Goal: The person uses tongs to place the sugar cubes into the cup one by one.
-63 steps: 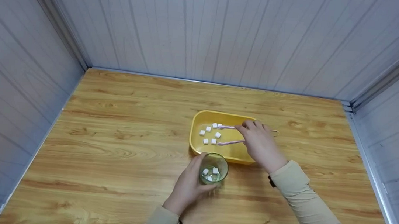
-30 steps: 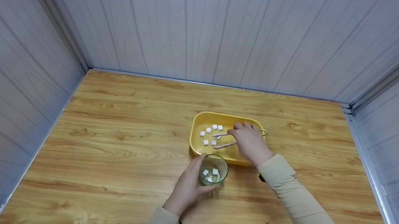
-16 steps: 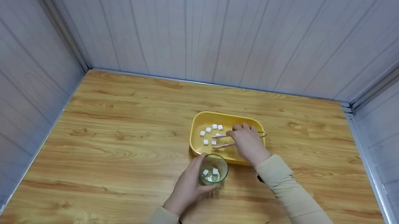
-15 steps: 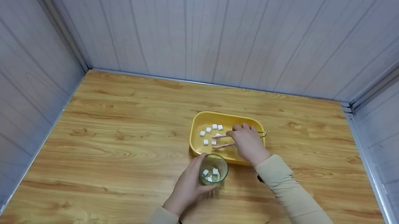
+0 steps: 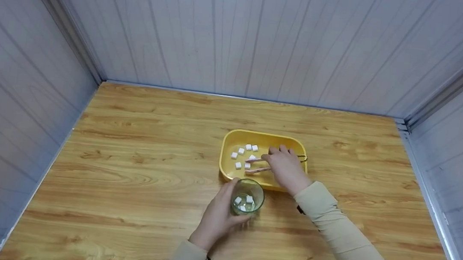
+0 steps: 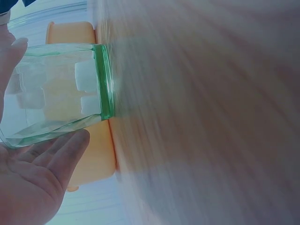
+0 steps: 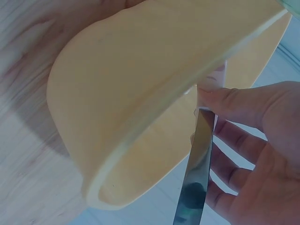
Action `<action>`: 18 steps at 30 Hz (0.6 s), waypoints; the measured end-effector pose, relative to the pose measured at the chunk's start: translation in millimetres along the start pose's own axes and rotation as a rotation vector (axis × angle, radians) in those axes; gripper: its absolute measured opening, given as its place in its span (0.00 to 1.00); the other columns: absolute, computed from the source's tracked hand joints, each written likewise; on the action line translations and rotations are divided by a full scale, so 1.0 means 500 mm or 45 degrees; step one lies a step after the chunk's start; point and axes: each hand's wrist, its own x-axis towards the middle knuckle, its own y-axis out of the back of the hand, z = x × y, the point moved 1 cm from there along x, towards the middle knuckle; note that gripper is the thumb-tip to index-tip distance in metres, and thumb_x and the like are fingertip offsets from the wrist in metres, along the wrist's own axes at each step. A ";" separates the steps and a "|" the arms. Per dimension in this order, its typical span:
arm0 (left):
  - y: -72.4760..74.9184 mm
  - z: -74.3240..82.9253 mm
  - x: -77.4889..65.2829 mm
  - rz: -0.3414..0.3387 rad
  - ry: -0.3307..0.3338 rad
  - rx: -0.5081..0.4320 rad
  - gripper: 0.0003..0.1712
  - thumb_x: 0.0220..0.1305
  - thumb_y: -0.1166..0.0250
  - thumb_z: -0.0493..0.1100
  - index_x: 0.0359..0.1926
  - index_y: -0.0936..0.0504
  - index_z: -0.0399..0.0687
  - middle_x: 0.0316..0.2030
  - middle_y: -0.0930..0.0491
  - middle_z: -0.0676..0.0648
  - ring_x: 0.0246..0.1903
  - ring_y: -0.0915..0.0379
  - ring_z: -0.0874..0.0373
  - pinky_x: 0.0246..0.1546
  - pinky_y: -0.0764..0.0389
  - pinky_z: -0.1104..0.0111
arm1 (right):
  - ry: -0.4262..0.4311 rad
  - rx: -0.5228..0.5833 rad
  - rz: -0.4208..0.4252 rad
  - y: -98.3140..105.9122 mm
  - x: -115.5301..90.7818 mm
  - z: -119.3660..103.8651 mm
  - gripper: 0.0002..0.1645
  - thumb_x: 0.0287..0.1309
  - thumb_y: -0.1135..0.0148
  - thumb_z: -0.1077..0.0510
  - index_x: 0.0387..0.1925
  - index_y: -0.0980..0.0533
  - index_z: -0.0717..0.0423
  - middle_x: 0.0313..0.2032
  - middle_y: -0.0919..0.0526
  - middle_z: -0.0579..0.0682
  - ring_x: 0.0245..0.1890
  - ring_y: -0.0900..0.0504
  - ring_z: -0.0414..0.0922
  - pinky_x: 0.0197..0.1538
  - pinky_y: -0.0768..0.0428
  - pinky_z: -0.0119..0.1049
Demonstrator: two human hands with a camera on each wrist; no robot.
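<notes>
My left hand (image 5: 216, 216) holds a greenish drinking glass (image 5: 250, 186) upright, fingers and thumb around its sides. A few white cubes lie at its bottom, and in the left wrist view they show through the clear wall of the glass (image 6: 104, 84). My right hand (image 5: 287, 168) grips metal tongs (image 5: 259, 170) with pinkish arms, over a yellow tray (image 5: 273, 181). The tong arms stand apart, their tips on either side of one white cube (image 5: 247, 165). Another cube (image 5: 252, 157) sits just behind the far arm. In the right wrist view the tray wall (image 7: 140, 61) hides the tong tips.
Several more white cubes (image 5: 241, 151) lie in the left half of the tray. The glass stands right at the tray's near side. Pale panel walls (image 5: 241, 40) enclose the wooden table (image 5: 136, 171) at the back and both sides.
The right hand has shifted left and nearer with the tongs, and their tips have drawn closer together, from the far cubes to around a near one. The left hand and glass stay put.
</notes>
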 end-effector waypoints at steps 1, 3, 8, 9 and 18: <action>0.000 0.000 0.000 -0.002 0.003 -0.002 0.56 0.46 0.23 0.51 0.70 0.44 0.40 0.63 0.35 0.43 0.60 0.35 0.49 0.59 0.31 0.55 | -0.003 0.001 -0.001 0.000 0.000 0.000 0.19 0.51 0.31 0.66 0.46 0.17 0.49 0.43 0.21 0.53 0.42 0.27 0.54 0.43 0.25 0.50; 0.000 0.000 0.001 -0.007 0.010 -0.004 0.56 0.46 0.23 0.51 0.70 0.44 0.40 0.63 0.35 0.43 0.60 0.35 0.50 0.60 0.31 0.56 | -0.006 0.000 0.001 -0.001 -0.001 -0.001 0.19 0.52 0.31 0.66 0.46 0.17 0.49 0.42 0.21 0.53 0.42 0.27 0.54 0.43 0.25 0.50; 0.001 0.000 0.002 -0.021 0.026 -0.009 0.56 0.45 0.23 0.51 0.70 0.43 0.42 0.62 0.34 0.45 0.60 0.35 0.51 0.60 0.32 0.57 | -0.001 0.002 0.013 -0.004 -0.002 -0.001 0.18 0.52 0.32 0.67 0.44 0.16 0.48 0.39 0.22 0.52 0.38 0.28 0.53 0.39 0.26 0.49; 0.001 0.000 0.002 -0.023 0.023 -0.007 0.56 0.46 0.23 0.52 0.70 0.44 0.42 0.62 0.34 0.45 0.60 0.35 0.51 0.60 0.32 0.56 | 0.003 0.004 0.019 -0.005 -0.003 -0.001 0.18 0.52 0.33 0.68 0.44 0.16 0.48 0.38 0.22 0.52 0.38 0.28 0.53 0.39 0.27 0.48; -0.001 -0.006 0.000 -0.006 -0.005 0.021 0.55 0.47 0.23 0.52 0.70 0.43 0.42 0.60 0.33 0.44 0.58 0.33 0.50 0.57 0.29 0.55 | 0.030 -0.001 0.053 -0.008 -0.005 -0.002 0.19 0.52 0.36 0.73 0.40 0.15 0.49 0.36 0.21 0.51 0.35 0.27 0.53 0.37 0.26 0.49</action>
